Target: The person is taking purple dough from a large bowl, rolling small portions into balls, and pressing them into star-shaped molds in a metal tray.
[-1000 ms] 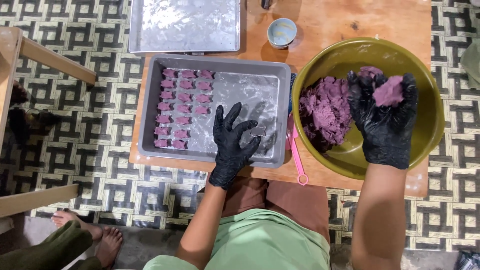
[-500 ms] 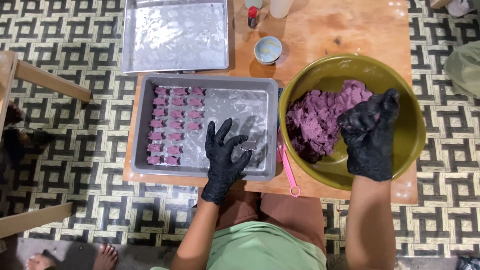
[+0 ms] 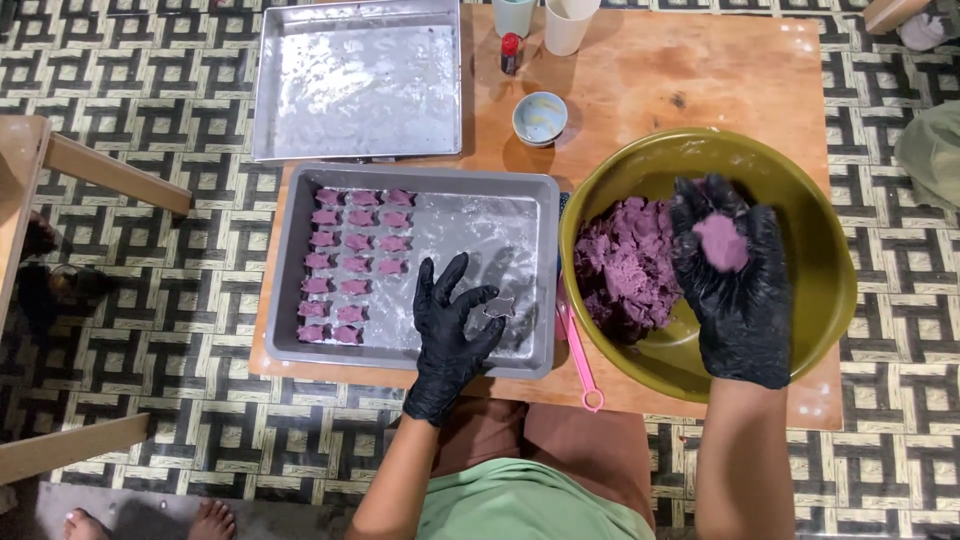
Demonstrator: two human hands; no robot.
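My left hand (image 3: 452, 335), in a black glove, hovers over the right, floured part of a grey tray (image 3: 530, 195). Its thumb and fingertips pinch a small metal cutter (image 3: 497, 306). Rows of small purple shaped pieces (image 3: 350, 265) fill the tray's left side. My right hand (image 3: 740, 300), also gloved in black, is palm up over an olive-green bowl (image 3: 800, 190) and cups a lump of purple dough (image 3: 720, 241). A larger mass of purple dough (image 3: 622, 268) lies in the bowl's left half.
A second, floured metal tray (image 3: 360, 80) sits behind the first on the wooden table (image 3: 680, 70). A small blue bowl (image 3: 540, 118), a red-capped bottle (image 3: 510, 52) and two cups (image 3: 568, 22) stand at the back. A pink tool (image 3: 578, 355) lies between tray and bowl.
My right hand has turned palm up, showing the dough lump it holds over the bowl. My left hand stays over the tray, and the cutter now shows at its fingertips.
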